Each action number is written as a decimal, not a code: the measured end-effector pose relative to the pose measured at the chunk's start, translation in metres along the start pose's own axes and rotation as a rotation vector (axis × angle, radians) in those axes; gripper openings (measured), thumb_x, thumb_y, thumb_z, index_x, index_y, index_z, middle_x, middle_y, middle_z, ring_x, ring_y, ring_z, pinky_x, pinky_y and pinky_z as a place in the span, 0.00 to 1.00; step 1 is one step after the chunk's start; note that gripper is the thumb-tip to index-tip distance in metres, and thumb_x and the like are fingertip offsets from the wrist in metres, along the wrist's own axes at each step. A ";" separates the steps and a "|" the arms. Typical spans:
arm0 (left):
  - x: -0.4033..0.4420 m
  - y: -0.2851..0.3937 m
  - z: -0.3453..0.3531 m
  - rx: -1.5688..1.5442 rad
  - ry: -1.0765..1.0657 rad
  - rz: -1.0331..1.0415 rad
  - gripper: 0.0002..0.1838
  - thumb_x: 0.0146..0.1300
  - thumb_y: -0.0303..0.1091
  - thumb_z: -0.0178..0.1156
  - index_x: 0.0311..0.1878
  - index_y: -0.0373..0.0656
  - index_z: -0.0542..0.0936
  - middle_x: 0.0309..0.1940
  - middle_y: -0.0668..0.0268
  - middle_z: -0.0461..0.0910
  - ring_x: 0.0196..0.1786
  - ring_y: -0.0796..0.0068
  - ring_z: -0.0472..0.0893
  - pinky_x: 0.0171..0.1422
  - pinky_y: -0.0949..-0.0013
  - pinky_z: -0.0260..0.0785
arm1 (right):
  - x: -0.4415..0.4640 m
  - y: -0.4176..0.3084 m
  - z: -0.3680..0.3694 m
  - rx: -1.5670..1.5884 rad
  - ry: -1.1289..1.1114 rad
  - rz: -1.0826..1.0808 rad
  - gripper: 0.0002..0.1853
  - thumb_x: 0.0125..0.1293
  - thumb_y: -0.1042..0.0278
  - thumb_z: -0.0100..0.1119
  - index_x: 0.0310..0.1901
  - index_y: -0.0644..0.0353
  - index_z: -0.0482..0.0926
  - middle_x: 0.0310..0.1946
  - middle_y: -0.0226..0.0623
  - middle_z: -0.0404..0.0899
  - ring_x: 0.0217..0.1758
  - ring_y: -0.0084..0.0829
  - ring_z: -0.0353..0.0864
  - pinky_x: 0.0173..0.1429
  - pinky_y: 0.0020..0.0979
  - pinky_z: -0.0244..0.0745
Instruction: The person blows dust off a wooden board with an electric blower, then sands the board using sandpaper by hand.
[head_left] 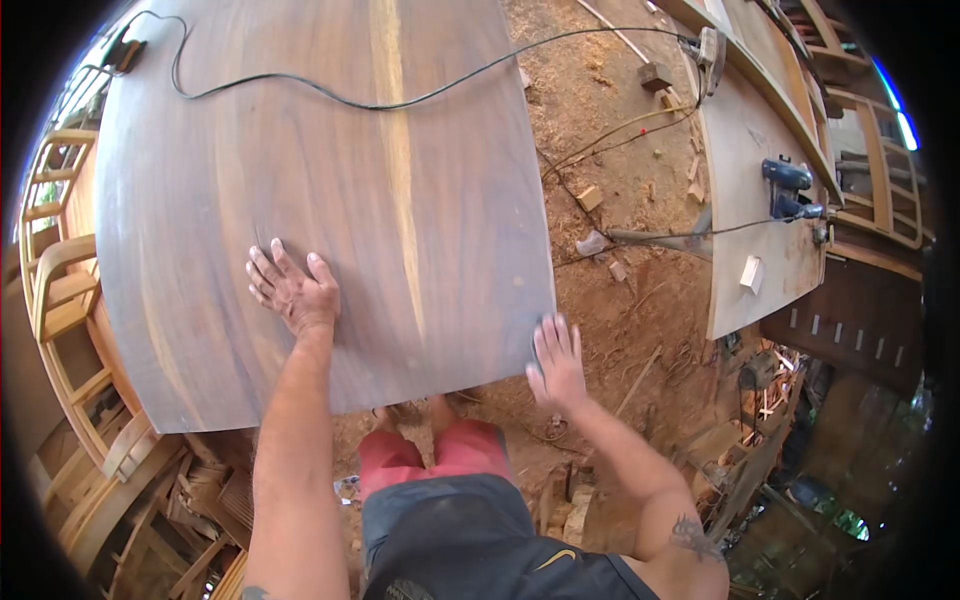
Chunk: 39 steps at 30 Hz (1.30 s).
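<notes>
A broad wooden panel (300, 190), grey-brown with a yellow streak, lies in front of me. My left hand (296, 290) rests on its surface left of the streak, fingers spread, holding nothing. At the panel's right edge, near the front corner, is my right hand (558, 362). Its fingers bend over a thin dark item against the edge, mostly hidden behind the hand and too small to name. A black cable (370, 105) runs across the far part of the panel.
A dark power tool (124, 52) sits at the panel's far left corner. On the right, a blue power tool (788, 190) and a small wood block (752, 273) lie on another board (735, 150). Wooden frames (65, 290) stand left; sawdust and cables cover the ground.
</notes>
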<state>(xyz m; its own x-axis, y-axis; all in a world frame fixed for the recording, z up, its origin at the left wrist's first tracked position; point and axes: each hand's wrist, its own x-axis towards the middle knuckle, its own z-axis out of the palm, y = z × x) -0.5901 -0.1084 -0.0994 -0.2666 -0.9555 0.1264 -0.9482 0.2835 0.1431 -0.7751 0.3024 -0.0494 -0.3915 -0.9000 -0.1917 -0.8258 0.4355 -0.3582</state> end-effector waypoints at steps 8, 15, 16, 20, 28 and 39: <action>-0.001 -0.004 0.003 0.000 -0.006 0.006 0.40 0.69 0.52 0.56 0.80 0.47 0.61 0.84 0.46 0.51 0.86 0.40 0.47 0.87 0.35 0.37 | 0.420 0.069 -0.046 -0.216 0.351 -0.054 0.37 0.77 0.47 0.46 0.81 0.59 0.60 0.86 0.44 0.49 0.89 0.48 0.44 0.85 0.67 0.44; 0.001 -0.002 0.000 -0.020 -0.011 -0.012 0.39 0.70 0.52 0.55 0.81 0.49 0.61 0.85 0.48 0.50 0.86 0.43 0.47 0.87 0.38 0.35 | 0.448 0.065 -0.057 -0.203 0.374 -0.033 0.38 0.75 0.46 0.48 0.80 0.60 0.61 0.85 0.44 0.52 0.89 0.49 0.46 0.83 0.66 0.50; -0.001 -0.002 -0.001 -0.015 -0.015 -0.009 0.39 0.70 0.52 0.55 0.81 0.49 0.61 0.85 0.48 0.50 0.86 0.43 0.47 0.87 0.38 0.35 | 0.409 0.065 -0.050 -0.215 0.359 -0.075 0.38 0.75 0.47 0.48 0.80 0.60 0.60 0.85 0.44 0.51 0.89 0.48 0.46 0.83 0.65 0.50; -0.001 -0.002 0.000 -0.007 0.000 -0.004 0.39 0.71 0.53 0.54 0.81 0.49 0.61 0.85 0.48 0.51 0.86 0.43 0.47 0.88 0.37 0.35 | 0.172 0.015 -0.016 -0.055 0.208 -0.036 0.39 0.73 0.53 0.54 0.80 0.62 0.60 0.85 0.49 0.51 0.89 0.53 0.44 0.84 0.67 0.43; 0.000 -0.004 0.001 0.018 -0.004 0.004 0.38 0.71 0.53 0.53 0.81 0.49 0.61 0.85 0.48 0.50 0.86 0.41 0.47 0.87 0.37 0.36 | 0.003 -0.008 0.011 -0.010 -0.010 0.028 0.42 0.71 0.55 0.55 0.80 0.68 0.57 0.84 0.59 0.49 0.89 0.58 0.43 0.84 0.69 0.37; 0.001 -0.004 0.001 -0.012 -0.009 -0.002 0.38 0.71 0.53 0.54 0.81 0.49 0.61 0.85 0.48 0.49 0.86 0.42 0.46 0.87 0.37 0.35 | 0.493 0.052 -0.061 -0.208 0.295 0.101 0.39 0.77 0.43 0.39 0.82 0.59 0.58 0.85 0.44 0.52 0.89 0.47 0.46 0.86 0.64 0.41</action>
<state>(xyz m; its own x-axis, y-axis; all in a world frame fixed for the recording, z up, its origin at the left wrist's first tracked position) -0.5868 -0.1100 -0.1005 -0.2664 -0.9567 0.1176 -0.9465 0.2827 0.1555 -1.0358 -0.1194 -0.1066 -0.5507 -0.8321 0.0660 -0.8297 0.5371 -0.1520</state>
